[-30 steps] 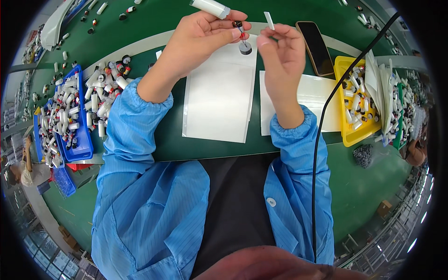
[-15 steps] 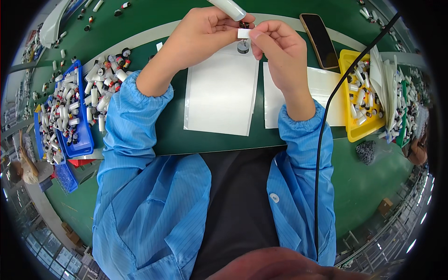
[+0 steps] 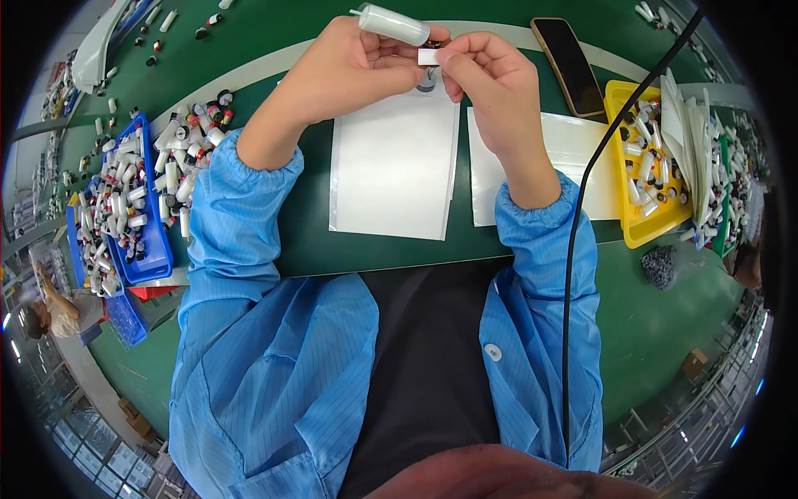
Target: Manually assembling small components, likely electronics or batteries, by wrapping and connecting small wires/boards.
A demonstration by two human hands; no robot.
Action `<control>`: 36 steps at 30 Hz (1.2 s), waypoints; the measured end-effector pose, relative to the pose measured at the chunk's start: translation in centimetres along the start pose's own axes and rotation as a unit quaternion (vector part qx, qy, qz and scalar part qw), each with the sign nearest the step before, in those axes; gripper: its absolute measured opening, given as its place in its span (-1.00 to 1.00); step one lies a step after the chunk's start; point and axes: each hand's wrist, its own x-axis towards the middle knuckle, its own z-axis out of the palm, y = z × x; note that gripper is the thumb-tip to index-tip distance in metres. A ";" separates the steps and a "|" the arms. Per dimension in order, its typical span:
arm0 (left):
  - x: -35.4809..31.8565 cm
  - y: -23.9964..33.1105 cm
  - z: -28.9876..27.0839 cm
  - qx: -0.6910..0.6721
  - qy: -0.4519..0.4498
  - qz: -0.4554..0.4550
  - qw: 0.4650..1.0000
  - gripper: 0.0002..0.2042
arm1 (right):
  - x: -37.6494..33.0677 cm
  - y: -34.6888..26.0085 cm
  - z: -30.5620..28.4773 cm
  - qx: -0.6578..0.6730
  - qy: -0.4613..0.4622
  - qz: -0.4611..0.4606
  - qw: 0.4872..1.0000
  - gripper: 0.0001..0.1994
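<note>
Hands close together above a white rectangular sheet (image 3: 395, 166): the left hand (image 3: 339, 73) holds a translucent white cylinder (image 3: 392, 24) tilted, seemingly keeping its dark end reachable; the right hand (image 3: 492, 81) pinches a small white rectangular strip (image 3: 427, 56) beside it.

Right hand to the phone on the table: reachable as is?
Probably yes: the phone lies close by, ahead and to the right of the right hand, with nothing visible between them; the black cable passes right of the phone. The hand is pinching a small white piece, though.
</note>
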 end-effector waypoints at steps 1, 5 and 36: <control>0.0 -0.1 -0.1 0.001 0.005 -0.017 1.000 -0.70 | 0.0 0.0 0.0 -0.002 -0.002 -0.001 1.000 -0.88; -0.1 0.5 -0.8 0.015 0.003 -0.043 0.999 -0.72 | 0.2 -0.3 0.4 0.018 -0.022 0.000 1.000 -0.78; -7.2 -21.1 -49.8 0.652 0.165 -0.373 0.639 -0.41 | 0.4 1.9 -0.7 -0.271 0.076 -0.003 0.959 -0.86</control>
